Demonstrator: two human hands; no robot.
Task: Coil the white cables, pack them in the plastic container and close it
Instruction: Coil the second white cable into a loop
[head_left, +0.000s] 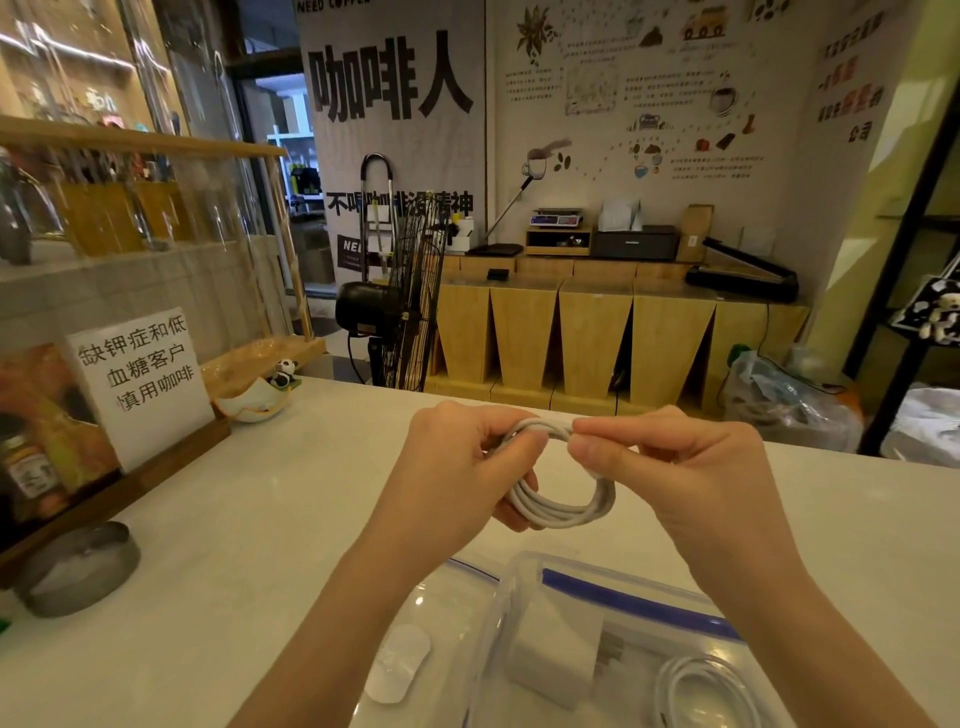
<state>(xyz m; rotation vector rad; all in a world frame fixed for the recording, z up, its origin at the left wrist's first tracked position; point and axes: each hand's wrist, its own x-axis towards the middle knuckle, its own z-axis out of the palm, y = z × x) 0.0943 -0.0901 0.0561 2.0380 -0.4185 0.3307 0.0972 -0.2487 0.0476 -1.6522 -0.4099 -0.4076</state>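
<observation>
A white cable (563, 506) wound into a small coil hangs above the counter between both hands. My left hand (462, 467) grips its left side. My right hand (670, 462) pinches the top of the coil with thumb and fingers. Below them stands the clear plastic container (524, 577) with a blue-edged rim. Inside it lie a white charger block (553, 649) and another coiled white cable (701, 691). The container's clear lid (431, 603) with a blue seal lies to its left, partly under my left forearm.
A white counter (234, 519) carries a round metal tin (78, 569) at the left, a framed paper sign (140, 374) and a small panda dish (260, 400). Beyond the counter stand a black fan (395, 306) and wooden cabinets (597, 332).
</observation>
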